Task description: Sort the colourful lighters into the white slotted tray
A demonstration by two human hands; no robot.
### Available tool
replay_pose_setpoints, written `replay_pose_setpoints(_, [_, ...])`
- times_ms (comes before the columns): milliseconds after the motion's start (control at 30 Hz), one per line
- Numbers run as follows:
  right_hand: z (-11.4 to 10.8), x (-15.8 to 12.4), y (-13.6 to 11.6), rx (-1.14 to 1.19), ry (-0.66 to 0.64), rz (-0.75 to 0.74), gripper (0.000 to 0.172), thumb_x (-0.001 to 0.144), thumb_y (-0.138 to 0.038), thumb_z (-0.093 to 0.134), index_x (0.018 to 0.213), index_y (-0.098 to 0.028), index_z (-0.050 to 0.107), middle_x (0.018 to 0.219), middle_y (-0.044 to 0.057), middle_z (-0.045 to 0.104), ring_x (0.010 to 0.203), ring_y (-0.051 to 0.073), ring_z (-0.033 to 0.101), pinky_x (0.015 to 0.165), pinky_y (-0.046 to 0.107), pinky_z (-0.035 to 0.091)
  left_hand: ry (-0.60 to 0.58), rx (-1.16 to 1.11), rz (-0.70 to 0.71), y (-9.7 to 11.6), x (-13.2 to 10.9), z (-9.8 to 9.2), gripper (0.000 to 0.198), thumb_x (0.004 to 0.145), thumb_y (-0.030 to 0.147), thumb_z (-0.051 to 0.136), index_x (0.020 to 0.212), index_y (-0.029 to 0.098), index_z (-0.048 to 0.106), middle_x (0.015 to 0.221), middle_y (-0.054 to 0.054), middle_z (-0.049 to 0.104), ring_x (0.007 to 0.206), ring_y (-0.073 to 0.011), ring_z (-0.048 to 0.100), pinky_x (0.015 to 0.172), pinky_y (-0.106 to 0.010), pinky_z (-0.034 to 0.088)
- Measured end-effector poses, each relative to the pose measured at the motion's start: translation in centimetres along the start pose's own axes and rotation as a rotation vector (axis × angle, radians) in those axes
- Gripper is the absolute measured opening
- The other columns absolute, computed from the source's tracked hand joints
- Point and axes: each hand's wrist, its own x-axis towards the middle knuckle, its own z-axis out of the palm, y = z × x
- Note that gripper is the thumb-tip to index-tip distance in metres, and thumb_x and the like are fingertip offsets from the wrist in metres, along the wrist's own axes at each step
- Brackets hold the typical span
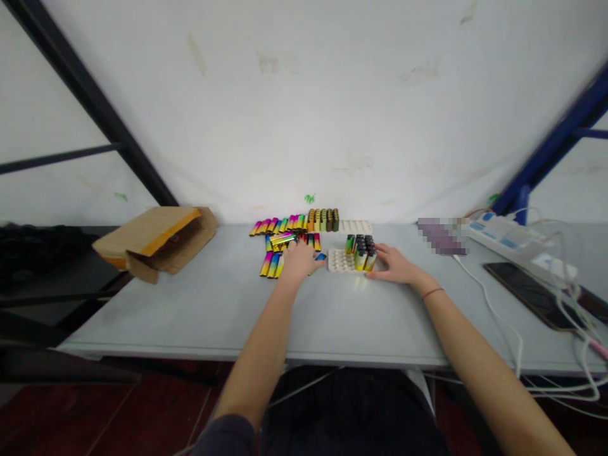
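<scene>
Rainbow-metallic lighters point(285, 244) lie side by side in rows on the grey table point(190, 316), and my left hand point(298, 263) rests over their near right part, with its fingers pointing down among them. I cannot tell if it grips one. A gold-toned lighter point(284, 240) lies across the others just beyond that hand. My right hand point(394, 265) lies flat on the table, fingers spread, its fingertips at the right side of a white moulded tray point(338, 260). Several dark-topped lighters point(361, 253) stand upright in that tray.
Upright lighters point(323, 220) stand in a row at the back, next to a second white tray point(355, 227). A cardboard envelope point(156, 240) lies at the left table edge. On the right are a blurred purple object point(441, 236), a power strip point(503, 237), a phone point(527, 294) and white cables point(498, 316).
</scene>
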Motion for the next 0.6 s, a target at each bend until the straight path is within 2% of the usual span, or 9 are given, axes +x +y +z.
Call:
replay_pose_setpoints(133, [0.0,0.0,0.0,-0.014,-0.007,0.020,0.087,0.081,-0.077,0.068,0.148,-0.021,0.062,0.160,0.019,0.051,0.147,0.046,0.045,0.120,0.064,0.038,-0.060,0.028,-0.021,1.5,-0.4,0.4,0.027,0.087,0.042,0.074,0.102,0.020,0.080,0.121,-0.019,0.075,0.127,-0.0394,0.058,0.105,-0.050,0.041])
replay_pose_setpoints(267, [0.0,0.0,0.0,0.001,-0.004,-0.004,0.084,0.082,-0.076,0.068,0.146,-0.023,0.064,0.159,0.018,0.052,0.146,0.045,0.046,0.120,0.063,0.038,-0.028,0.009,-0.089,1.7,-0.3,0.2,0.027,0.098,0.030,0.056,0.099,0.014,0.078,0.118,-0.024,0.075,0.125,-0.0400,0.063,0.105,-0.052,0.041])
replay_pose_setpoints(467, [-0.1,0.1,-0.1,0.007,0.003,-0.008,0.084,0.081,-0.076,0.069,0.146,-0.022,0.064,0.158,0.018,0.053,0.146,0.045,0.047,0.120,0.063,0.038,0.124,-0.073,-0.132,2.1,-0.2,-0.1,0.041,0.107,0.026,0.032,0.133,0.014,0.060,0.112,-0.020,0.077,0.106,-0.0288,0.074,0.090,-0.037,0.050])
replay_pose_setpoints(533, [-0.2,0.0,-0.1,-0.001,-0.003,-0.005,0.084,0.081,-0.077,0.069,0.145,-0.022,0.064,0.159,0.018,0.052,0.146,0.045,0.047,0.120,0.063,0.038,0.106,-0.096,-0.112,2.3,0.0,0.2,0.038,0.107,0.030,0.035,0.130,0.015,0.061,0.113,-0.020,0.077,0.106,-0.0287,0.074,0.090,-0.036,0.050])
replay_pose_setpoints(600, [-0.2,0.0,-0.2,-0.011,-0.011,0.006,0.084,0.082,-0.076,0.069,0.145,-0.022,0.064,0.159,0.018,0.052,0.146,0.045,0.046,0.121,0.062,0.038,0.045,-0.135,-0.054,2.2,0.2,0.7,0.034,0.105,0.038,0.044,0.116,0.016,0.068,0.113,-0.019,0.077,0.108,-0.0301,0.073,0.091,-0.036,0.050])
